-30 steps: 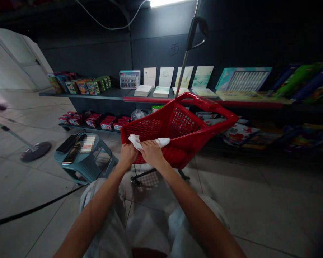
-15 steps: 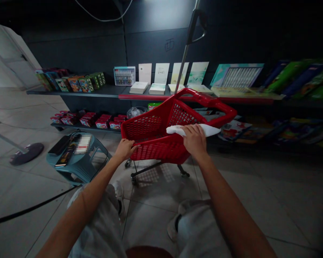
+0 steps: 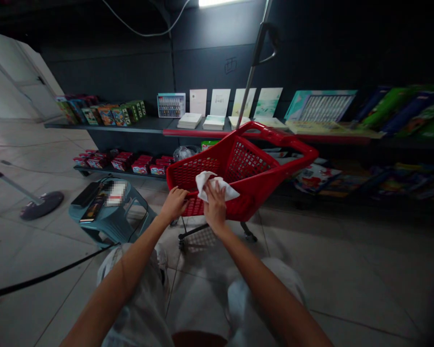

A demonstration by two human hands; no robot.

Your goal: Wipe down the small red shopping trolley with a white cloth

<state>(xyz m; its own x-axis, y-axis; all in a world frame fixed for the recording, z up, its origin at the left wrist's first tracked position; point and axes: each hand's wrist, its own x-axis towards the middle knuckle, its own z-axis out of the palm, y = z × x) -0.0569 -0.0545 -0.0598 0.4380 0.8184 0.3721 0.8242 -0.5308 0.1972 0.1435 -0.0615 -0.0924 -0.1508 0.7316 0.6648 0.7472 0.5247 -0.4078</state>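
A red plastic shopping cart (image 3: 260, 166) on small wheels stands on the tiled floor in front of me. My left hand (image 3: 174, 203) grips its near rim at the left corner, fingers curled over the edge. My right hand (image 3: 214, 205) presses a white cloth (image 3: 213, 184) against the near rim of the cart, fingers wrapped on the cloth. The cart's tall metal handle pole (image 3: 255, 62) rises behind the basket.
A teal plastic stool (image 3: 112, 214) holding phones and a card stands at the left. Dark shelves (image 3: 137, 126) behind carry boxes, notebooks and toys. A fan base (image 3: 41, 205) sits far left. A black cable (image 3: 47, 277) crosses the floor. My knees are below.
My right hand slid the cloth from the cart's right rim back toward the near left rim. My left hand stayed on the cart's corner.
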